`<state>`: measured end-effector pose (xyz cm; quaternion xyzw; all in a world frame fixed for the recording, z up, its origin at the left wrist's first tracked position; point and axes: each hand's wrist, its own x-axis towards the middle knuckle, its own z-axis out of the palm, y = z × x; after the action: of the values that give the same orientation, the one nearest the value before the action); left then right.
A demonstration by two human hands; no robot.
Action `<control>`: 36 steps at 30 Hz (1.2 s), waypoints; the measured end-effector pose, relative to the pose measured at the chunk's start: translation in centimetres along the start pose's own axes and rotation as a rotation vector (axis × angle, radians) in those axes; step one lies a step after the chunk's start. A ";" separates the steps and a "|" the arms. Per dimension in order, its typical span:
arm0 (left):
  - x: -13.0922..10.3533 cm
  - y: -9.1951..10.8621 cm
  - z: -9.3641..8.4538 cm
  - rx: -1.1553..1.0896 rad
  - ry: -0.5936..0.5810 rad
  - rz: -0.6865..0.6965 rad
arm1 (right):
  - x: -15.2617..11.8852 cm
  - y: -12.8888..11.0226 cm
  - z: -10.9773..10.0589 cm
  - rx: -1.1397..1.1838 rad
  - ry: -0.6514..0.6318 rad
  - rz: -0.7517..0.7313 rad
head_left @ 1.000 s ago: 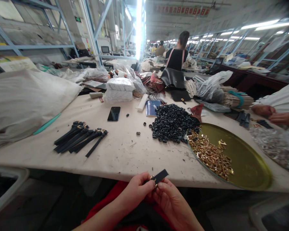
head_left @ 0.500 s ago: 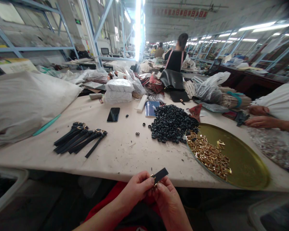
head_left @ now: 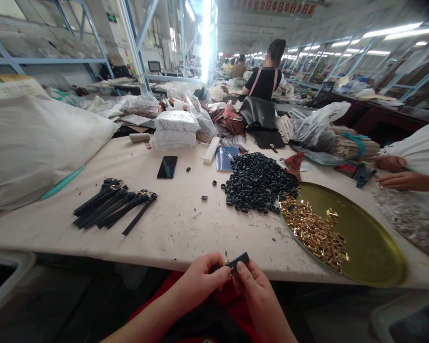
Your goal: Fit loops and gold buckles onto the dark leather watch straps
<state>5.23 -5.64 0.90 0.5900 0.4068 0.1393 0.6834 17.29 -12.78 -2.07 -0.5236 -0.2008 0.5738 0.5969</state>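
Both hands meet over the table's front edge, around one short black strap (head_left: pixel 242 260) with a gold buckle (head_left: pixel 228 263). My left hand (head_left: pixel 208 272) pinches the buckle end, its thumb lying along the strap. From the other side my right hand (head_left: pixel 254 281) grips the strap, thumb on top and fingers beneath. The fingers partly cover the buckle. Left of the hands lie several buckled black straps (head_left: pixel 112 205) in a fanned row. Ahead is a heap of small black loops (head_left: pixel 253 183). A round gold tray (head_left: pixel 375 238) at the right holds a pile of gold buckles (head_left: pixel 312 233).
A phone (head_left: pixel 167 167), a blue booklet (head_left: pixel 226 158) and a white roll (head_left: pixel 211 149) lie mid-table. Plastic-wrapped bundles (head_left: pixel 175 131) and a black bag (head_left: pixel 259 114) stand behind. White cloth (head_left: pixel 39 138) covers the left. A co-worker's hands (head_left: pixel 396 176) are at the right edge.
My right thumb has come up onto the top face of the strap, where it was lower by the buckle before. The strap stays in both hands. The whole view has shifted slightly.
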 end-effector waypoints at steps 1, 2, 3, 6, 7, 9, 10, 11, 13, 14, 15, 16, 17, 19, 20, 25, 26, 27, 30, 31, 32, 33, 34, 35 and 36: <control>0.2 0.1 0.0 0.027 0.012 -0.006 | 0.1 -0.1 -0.1 -0.081 0.013 -0.043; 0.3 0.1 0.0 0.061 0.033 -0.009 | 0.1 -0.1 -0.1 -0.183 0.039 -0.115; 0.4 0.2 0.1 0.107 0.066 -0.002 | 0.1 -0.1 -0.2 -0.294 0.067 -0.208; 0.3 0.3 0.4 0.288 0.151 0.051 | 0.1 -0.2 -0.5 -0.536 0.127 -0.388; 0.1 0.4 0.4 0.338 0.154 0.066 | 0.2 -0.3 -0.6 -0.538 0.120 -0.362; -0.4 0.7 0.5 0.389 0.113 0.078 | 0.5 -0.7 -0.7 -0.437 0.050 -0.216; -0.7 0.8 0.4 0.396 0.085 0.081 | 0.7 -0.9 -0.7 -0.360 -0.002 -0.138; -0.9 1.0 0.3 0.397 0.063 0.087 | 0.8 -1.2 -0.7 -0.289 -0.054 -0.079; -0.9 1.2 0.0 0.389 0.050 0.093 | 1.1 -1.6 -0.5 -0.227 -0.100 -0.062; -0.6 1.2 -0.1 0.376 0.052 0.090 | 1.2 -1.7 -0.4 -0.247 -0.088 -0.101; -0.3 1.2 -0.3 0.355 0.060 0.080 | 1.3 -1.7 -0.3 -0.286 -0.069 -0.157; 0.1 1.2 -0.4 0.329 0.068 0.066 | 1.5 -1.7 -0.2 -0.333 -0.055 -0.216; 0.6 1.2 -0.5 0.300 0.079 0.056 | 1.8 -1.7 -0.1 -0.381 -0.044 -0.268; 1.8 1.1 -0.7 0.258 0.106 0.061 | 2.5 -1.7 -0.1 -0.464 -0.069 -0.323; 2.4 1.1 -0.8 0.258 0.115 0.082 | 3.0 -1.8 -0.3 -0.501 -0.103 -0.326; 5.9 1.2 -1.2 0.320 0.053 0.137 | 8.4 -4.7 -3.8 -0.810 -0.149 -0.360; 6.6 1.3 -1.4 0.299 0.056 0.108 | 10.0 -5.6 -4.8 -0.947 -0.032 -0.432; 7.3 1.3 -1.5 0.269 0.067 0.073 | 11.6 -6.6 -5.9 -1.135 0.101 -0.516; 8.4 1.3 -1.9 0.183 0.064 -0.014 | 16.1 -9.0 -8.3 -1.488 0.211 -0.610; 8.5 1.2 -2.0 0.171 0.055 -0.039 | 17.0 -9.4 -8.6 -1.535 0.205 -0.609; 8.5 1.2 -2.1 0.166 0.048 -0.060 | 17.7 -9.6 -8.8 -1.562 0.196 -0.603; 8.4 1.0 -2.3 0.171 0.045 -0.069 | 18.0 -9.6 -8.8 -1.597 0.194 -0.602; 8.3 0.9 -2.4 0.182 0.048 -0.067 | 18.0 -9.4 -8.7 -1.631 0.194 -0.601; 8.1 0.8 -2.6 0.198 0.054 -0.058 | 17.9 -9.2 -8.6 -1.661 0.193 -0.600; 7.9 0.7 -2.8 0.217 0.065 -0.045 | 17.5 -8.8 -8.4 -1.689 0.188 -0.597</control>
<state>8.39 1.74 -1.46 0.6463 0.4546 0.0980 0.6050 33.08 1.44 -3.98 -0.7586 -0.6336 0.0110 0.1515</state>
